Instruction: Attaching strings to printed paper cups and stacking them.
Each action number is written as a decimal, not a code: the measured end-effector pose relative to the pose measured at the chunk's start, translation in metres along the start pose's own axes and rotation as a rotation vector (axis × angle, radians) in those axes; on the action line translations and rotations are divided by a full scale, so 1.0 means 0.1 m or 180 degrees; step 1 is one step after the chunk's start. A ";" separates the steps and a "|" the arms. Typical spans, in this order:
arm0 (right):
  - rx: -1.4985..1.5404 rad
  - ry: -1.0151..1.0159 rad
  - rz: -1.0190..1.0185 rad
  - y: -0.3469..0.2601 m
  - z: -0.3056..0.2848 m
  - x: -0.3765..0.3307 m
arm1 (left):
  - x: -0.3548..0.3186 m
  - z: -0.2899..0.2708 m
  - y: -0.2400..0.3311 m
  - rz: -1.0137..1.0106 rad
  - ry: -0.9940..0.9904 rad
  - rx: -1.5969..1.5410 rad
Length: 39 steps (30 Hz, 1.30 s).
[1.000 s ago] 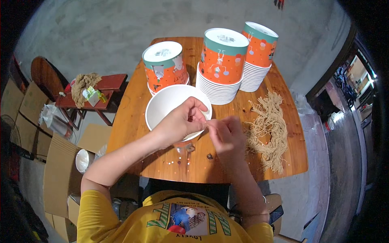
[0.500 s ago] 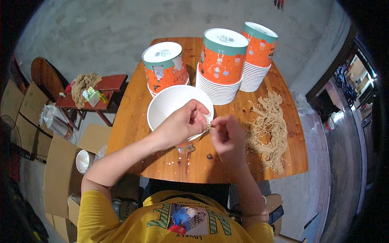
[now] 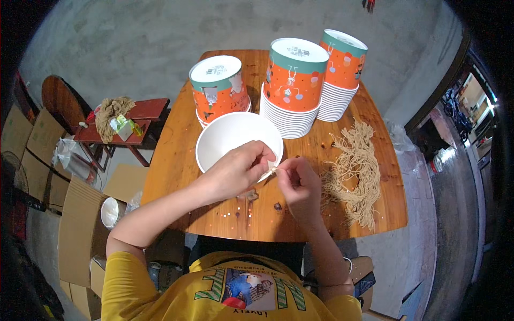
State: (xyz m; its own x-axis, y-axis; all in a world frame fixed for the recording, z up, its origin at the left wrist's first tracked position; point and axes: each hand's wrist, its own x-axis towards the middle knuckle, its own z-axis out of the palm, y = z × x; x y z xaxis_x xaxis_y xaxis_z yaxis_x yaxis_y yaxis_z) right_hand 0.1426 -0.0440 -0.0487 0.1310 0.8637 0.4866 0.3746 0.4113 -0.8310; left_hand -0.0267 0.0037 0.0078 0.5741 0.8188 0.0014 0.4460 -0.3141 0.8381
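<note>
A white-lined paper bucket (image 3: pixel 225 134) lies tilted on the wooden table, its open mouth facing me. At its near right rim, my left hand (image 3: pixel 238 170) is closed with thumb and fingers pinched together. Just to the right, my right hand (image 3: pixel 300 184) pinches too, its fingertips almost meeting the left ones. A short bit of tan string (image 3: pixel 273 169) shows between both sets of fingertips; how it joins the rim is hidden by the fingers. To the right of that hand lies a loose bundle of tan strings (image 3: pixel 364 176).
Two tall stacks of orange and green paper buckets (image 3: pixel 296 75) (image 3: pixel 342 61) stand upside down at the back, with a shorter stack (image 3: pixel 218 91) left of them. Small dots and dark scraps (image 3: pixel 251 196) lie near the table's front. A red bench (image 3: pixel 144 111) and cardboard (image 3: pixel 80 230) are at left.
My left fingers have come down and closed nearer the rim. My right hand has shifted slightly left and down, fingertips still at the string. The bucket has moved barely to the right.
</note>
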 end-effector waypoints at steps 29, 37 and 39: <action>0.0458 0.0070 0.0219 0.04 0.01 -0.03 | 0.00 -0.03 0.00 -0.0343 -0.0431 -0.0918; 0.0674 -0.0200 0.0200 -0.02 0.02 0.02 | 0.04 -0.06 -0.07 -0.0198 -0.0577 -0.0749; 0.0584 -0.0159 0.0135 -0.03 0.02 0.03 | 0.05 -0.06 -0.08 -0.0348 -0.0681 -0.0712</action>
State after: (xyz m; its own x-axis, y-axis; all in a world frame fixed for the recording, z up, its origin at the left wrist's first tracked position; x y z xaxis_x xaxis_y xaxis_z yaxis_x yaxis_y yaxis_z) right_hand 0.1400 -0.0422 -0.0454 0.0959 0.8929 0.4399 0.1954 0.4164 -0.8879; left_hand -0.0318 0.0131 0.0043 0.6730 0.7149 -0.1899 0.3647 -0.0974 0.9260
